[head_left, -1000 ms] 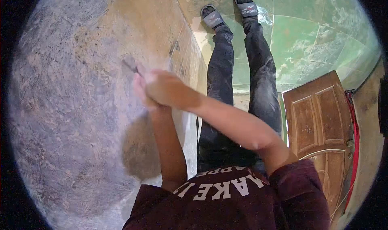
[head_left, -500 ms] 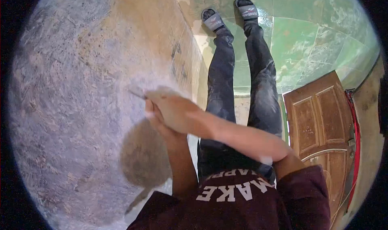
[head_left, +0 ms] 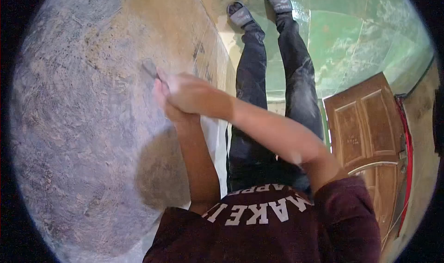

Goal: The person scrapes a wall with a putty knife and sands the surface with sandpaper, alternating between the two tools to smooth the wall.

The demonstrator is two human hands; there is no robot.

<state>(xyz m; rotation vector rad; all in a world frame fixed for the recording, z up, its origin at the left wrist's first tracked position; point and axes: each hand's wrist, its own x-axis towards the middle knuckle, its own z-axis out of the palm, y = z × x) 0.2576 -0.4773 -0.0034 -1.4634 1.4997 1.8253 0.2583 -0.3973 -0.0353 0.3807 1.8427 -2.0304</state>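
Observation:
Both my hands are clasped together around the handle of a scraper [head_left: 150,69], whose flat grey blade presses against the rough wall [head_left: 78,124]. My right hand [head_left: 189,94] lies on top, wrapped over my left hand [head_left: 164,103], which shows only at its edge underneath. The blade sticks out to the upper left of my fists. The wall surface is patchy grey and tan, with a darker shadow below my arms.
My legs in dark jeans and grey slides [head_left: 240,15] stand on a green tiled floor [head_left: 360,36]. A brown panelled wooden door [head_left: 370,138] is at the right. The wall's bottom edge [head_left: 217,55] meets the floor near my feet.
My clasped hands and the scraper dropped down along the wall half a second ago, then moved back up and left to about where they began.

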